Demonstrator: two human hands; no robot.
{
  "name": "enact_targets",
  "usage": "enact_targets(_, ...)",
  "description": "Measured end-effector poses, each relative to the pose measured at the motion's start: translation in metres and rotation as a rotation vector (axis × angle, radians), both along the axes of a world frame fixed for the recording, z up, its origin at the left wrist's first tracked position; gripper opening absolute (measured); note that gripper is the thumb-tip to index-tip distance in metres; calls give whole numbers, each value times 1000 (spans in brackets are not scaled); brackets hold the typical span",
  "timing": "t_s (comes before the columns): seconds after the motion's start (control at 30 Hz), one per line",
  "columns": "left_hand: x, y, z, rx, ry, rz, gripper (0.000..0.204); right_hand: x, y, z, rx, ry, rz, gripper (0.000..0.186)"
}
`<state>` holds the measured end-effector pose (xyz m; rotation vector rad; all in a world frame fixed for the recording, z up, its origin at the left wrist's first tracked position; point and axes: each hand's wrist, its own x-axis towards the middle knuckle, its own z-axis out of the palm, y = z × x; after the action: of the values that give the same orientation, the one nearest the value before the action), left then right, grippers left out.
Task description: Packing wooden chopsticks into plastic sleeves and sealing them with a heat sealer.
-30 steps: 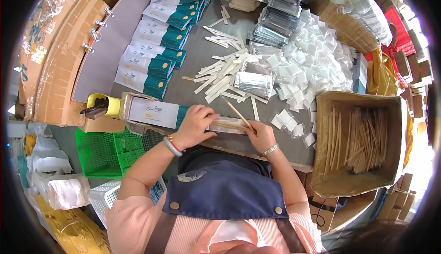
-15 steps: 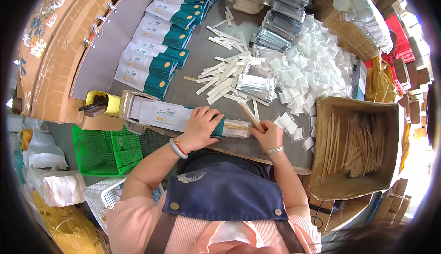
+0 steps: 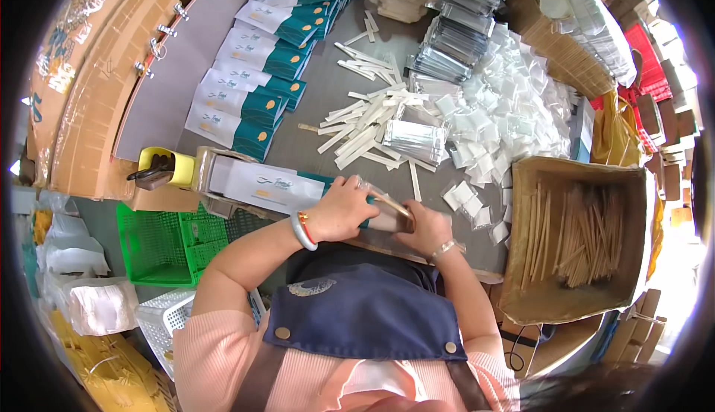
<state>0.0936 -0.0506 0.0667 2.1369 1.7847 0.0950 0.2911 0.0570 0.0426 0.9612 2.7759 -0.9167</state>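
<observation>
My left hand [image 3: 345,208] grips a clear plastic pouch [image 3: 387,217] at the near edge of the grey table [image 3: 313,99], just past a white and teal paper sleeve [image 3: 268,186]. My right hand [image 3: 430,232] holds the pouch's other end, with a thin wooden stick [image 3: 390,202] lying at the pouch mouth. Both hands touch the same pouch. A silver bracelet with a red band sits on my left wrist.
White paper strips [image 3: 365,125] and small clear packets [image 3: 491,114] are scattered across the table. Teal and white sleeves [image 3: 253,77] lie in a row at left. A cardboard box of wooden sticks [image 3: 577,233] stands at right. A green basket [image 3: 160,241] sits below left.
The stick that stuck out above my right hand now lies low at the pouch. Both hands have closed in together on the pouch.
</observation>
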Motion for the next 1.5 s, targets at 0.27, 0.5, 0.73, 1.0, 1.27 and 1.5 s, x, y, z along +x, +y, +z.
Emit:
enact_targets(0.27,-116,0,9,577,300,229,31,23,8,41,72,-6,-280,59)
enact_targets(0.5,-20,-33,-41,292,-67,794,76,17,-1,38,88,-85,-206,57)
enact_targets(0.73,-28,-38,-51,283,-261,781,84,12,3,34,16,-148,-66,55)
enact_targets(1.0,-30,-34,-42,126,-240,718,87,-41,-23,-9,-32,115,-6,54)
enact_targets(1.27,-46,41,-43,305,117,474,19,46,46,-20,54,209,-701,31)
enact_targets(1.5,-61,48,-51,415,85,409,8,80,66,-23,144,93,-729,56)
